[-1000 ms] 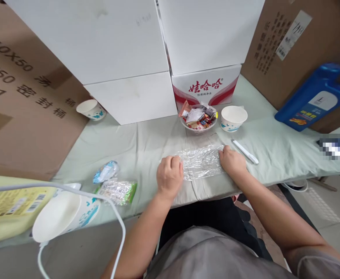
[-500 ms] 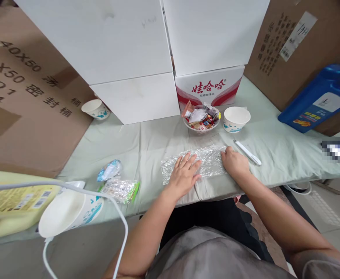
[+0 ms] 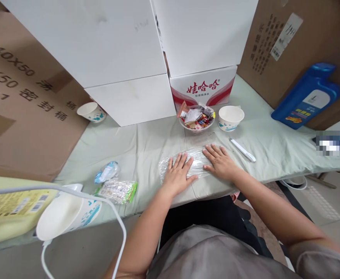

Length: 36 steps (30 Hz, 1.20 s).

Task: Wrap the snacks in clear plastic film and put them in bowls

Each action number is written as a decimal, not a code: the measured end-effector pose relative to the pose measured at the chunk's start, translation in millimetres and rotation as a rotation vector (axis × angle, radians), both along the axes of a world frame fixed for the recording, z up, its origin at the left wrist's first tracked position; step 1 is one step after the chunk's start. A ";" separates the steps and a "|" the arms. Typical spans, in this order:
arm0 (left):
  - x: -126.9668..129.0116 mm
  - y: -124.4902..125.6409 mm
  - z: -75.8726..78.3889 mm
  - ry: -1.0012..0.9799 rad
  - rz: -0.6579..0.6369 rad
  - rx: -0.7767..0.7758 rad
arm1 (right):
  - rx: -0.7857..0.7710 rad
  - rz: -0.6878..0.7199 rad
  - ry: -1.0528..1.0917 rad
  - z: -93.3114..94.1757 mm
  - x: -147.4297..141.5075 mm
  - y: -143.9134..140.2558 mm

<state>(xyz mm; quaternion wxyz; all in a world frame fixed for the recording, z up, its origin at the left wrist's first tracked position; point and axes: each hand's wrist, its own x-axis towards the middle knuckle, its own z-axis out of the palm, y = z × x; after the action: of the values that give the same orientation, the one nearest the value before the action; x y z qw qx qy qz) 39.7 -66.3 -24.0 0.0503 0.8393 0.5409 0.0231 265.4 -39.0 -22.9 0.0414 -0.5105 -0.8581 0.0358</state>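
Observation:
A strip of crinkled clear plastic film (image 3: 198,159) lies flat on the cloth-covered table. My left hand (image 3: 178,176) rests palm down on its left part, fingers spread. On the right part lies my right hand (image 3: 220,162), also flat with its fingers apart. Part of the film is hidden under both hands. A white utility knife (image 3: 242,150) lies just beyond my right hand. Farther back stands a clear bowl (image 3: 197,129) full of small wrapped snacks, beside a white paper bowl (image 3: 230,118) with a blue pattern.
At left lie a blue-and-clear packet (image 3: 107,172) and a clear packet with green edges (image 3: 117,191). A tipped paper bowl (image 3: 59,217) and a white cable (image 3: 123,221) are in front. White boxes (image 3: 132,102) stand behind. A blue bottle (image 3: 306,99) leans at right.
My right hand has opened from a curled shape at the film's right end and shifted left, now flat on the film. My left hand stays flat. The whole view has shifted slightly.

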 end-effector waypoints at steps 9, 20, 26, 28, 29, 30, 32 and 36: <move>-79.1 -39.8 8.4 -0.117 0.080 0.221 | 0.107 0.047 0.127 -4.6 63.3 -37.8; -88.6 -58.3 3.5 -0.386 -0.118 0.274 | 0.150 0.164 0.291 -0.6 86.4 -66.3; -88.9 -60.8 7.5 -0.388 -0.165 0.242 | 0.096 0.247 0.330 6.3 85.9 -71.2; -88.9 -62.1 7.7 -0.402 -0.151 0.240 | 0.066 0.280 0.355 5.2 87.9 -73.4; -89.0 -62.6 8.0 -0.412 -0.130 0.229 | 0.062 0.287 0.366 4.3 89.0 -74.4; -88.9 -62.8 8.5 -0.425 -0.104 0.212 | 0.061 0.288 0.376 3.6 89.9 -75.3; -88.4 -61.9 9.8 -0.450 -0.037 0.190 | 0.048 0.276 0.407 3.4 90.5 -76.5; -83.0 -49.8 11.7 -0.400 0.110 0.242 | -0.051 0.139 0.521 9.2 83.7 -72.8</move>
<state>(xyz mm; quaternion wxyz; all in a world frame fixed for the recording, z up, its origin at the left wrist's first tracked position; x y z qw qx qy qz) -43.3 -116.2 -12.3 0.0540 0.7873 0.5582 0.2564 349.1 -111.7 -13.7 0.2453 -0.4249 -0.8503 0.1902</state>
